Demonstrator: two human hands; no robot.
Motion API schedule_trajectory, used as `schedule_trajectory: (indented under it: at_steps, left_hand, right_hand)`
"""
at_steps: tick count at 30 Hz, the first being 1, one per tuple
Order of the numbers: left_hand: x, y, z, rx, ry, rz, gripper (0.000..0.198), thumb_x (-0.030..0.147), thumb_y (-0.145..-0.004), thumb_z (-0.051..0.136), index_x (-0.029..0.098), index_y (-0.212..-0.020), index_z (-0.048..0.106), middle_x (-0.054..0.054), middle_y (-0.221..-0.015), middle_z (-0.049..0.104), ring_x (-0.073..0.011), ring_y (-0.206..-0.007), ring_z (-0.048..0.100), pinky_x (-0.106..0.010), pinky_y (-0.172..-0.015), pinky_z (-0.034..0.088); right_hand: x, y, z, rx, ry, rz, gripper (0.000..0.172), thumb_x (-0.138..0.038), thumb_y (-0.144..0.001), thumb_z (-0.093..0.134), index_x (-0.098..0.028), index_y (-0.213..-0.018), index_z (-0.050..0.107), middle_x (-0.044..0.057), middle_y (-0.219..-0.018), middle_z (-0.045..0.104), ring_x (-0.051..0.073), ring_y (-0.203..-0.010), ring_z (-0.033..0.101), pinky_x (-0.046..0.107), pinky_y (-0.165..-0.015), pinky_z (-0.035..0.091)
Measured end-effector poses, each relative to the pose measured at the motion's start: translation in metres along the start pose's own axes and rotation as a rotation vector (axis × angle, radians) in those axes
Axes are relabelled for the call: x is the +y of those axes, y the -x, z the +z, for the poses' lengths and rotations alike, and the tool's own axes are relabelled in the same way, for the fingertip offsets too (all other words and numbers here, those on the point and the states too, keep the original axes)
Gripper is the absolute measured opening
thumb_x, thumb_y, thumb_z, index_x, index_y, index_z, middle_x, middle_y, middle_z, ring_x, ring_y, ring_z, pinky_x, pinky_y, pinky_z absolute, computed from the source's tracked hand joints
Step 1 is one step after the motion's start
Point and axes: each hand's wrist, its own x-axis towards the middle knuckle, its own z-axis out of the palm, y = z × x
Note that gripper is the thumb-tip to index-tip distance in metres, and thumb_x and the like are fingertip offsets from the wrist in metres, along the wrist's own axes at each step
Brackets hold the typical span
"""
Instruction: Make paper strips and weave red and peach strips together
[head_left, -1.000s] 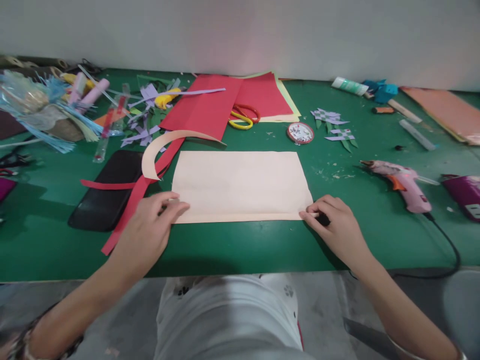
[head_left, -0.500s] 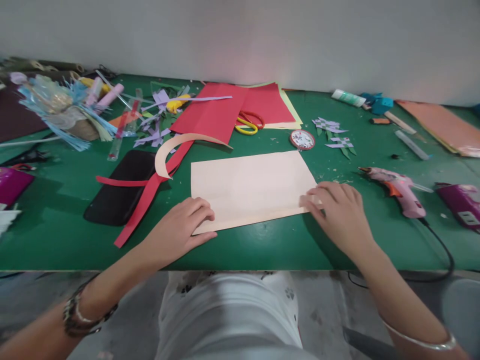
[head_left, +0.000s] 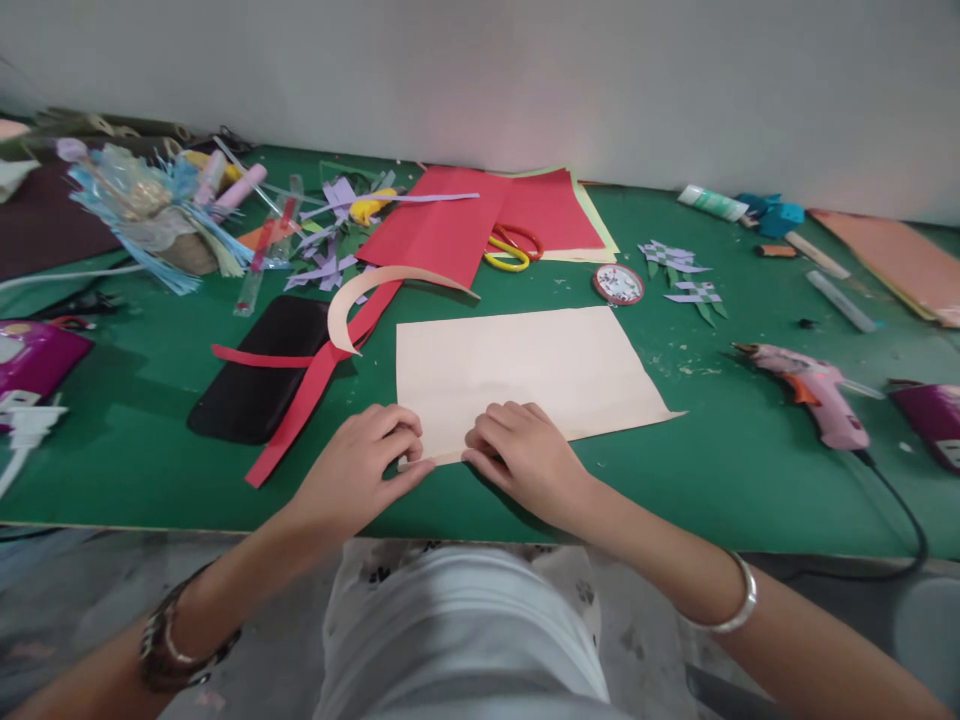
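A pale peach sheet of paper (head_left: 517,360) lies on the green table, its near edge turned up in a narrow fold and its near right corner sticking out. At the near left corner, my left hand (head_left: 375,455) is closed, thumb and curled fingers gripping the edge. My right hand (head_left: 529,455) is closed on the same near edge, a short way to the right of the left one, with fingers bent and thumb against the fold. Beyond the left hand, a curved peach paper strip (head_left: 346,310) rests across red paper strips (head_left: 300,410) and a black phone (head_left: 255,385).
A pink glue gun (head_left: 817,385) with a cord lies to the right. Scissors (head_left: 514,248), red paper sheets (head_left: 442,215) and a round tape roll (head_left: 619,284) are behind the sheet. Lilac paper scraps (head_left: 337,200) and a blue fringed bundle (head_left: 142,210) sit at the back left.
My right hand has moved left along the near edge, from the sheet's right corner to close beside my left hand. The left hand keeps its place at the corner. The view has shifted slightly.
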Motion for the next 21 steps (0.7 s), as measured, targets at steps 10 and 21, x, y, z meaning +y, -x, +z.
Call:
schedule_trajectory:
  at_steps: [10, 21]
  left_hand:
    - [0.0011, 0.0033, 0.0028, 0.149, -0.081, 0.003, 0.030, 0.029, -0.083, 0.042, 0.016, -0.057, 0.050, -0.003, -0.078, 0.055, -0.0130, -0.070, 0.052, -0.025, -0.063, 0.041]
    - [-0.0022, -0.0020, -0.0004, 0.026, -0.051, -0.031, 0.027, 0.030, -0.082, 0.044, 0.015, -0.060, 0.051, -0.003, -0.076, 0.052, -0.0140, -0.069, 0.051, -0.028, -0.064, 0.042]
  right_hand:
    - [-0.0013, -0.0021, 0.0051, 0.108, 0.091, -0.024, 0.021, -0.026, -0.082, 0.046, -0.017, -0.067, 0.058, 0.000, -0.066, 0.057, 0.013, -0.065, 0.045, 0.027, -0.074, 0.026]
    - [-0.0011, -0.0026, 0.0070, 0.165, 0.172, -0.031, 0.018, -0.027, -0.079, 0.050, -0.019, -0.064, 0.058, -0.002, -0.063, 0.057, 0.014, -0.067, 0.045, 0.029, -0.081, 0.025]
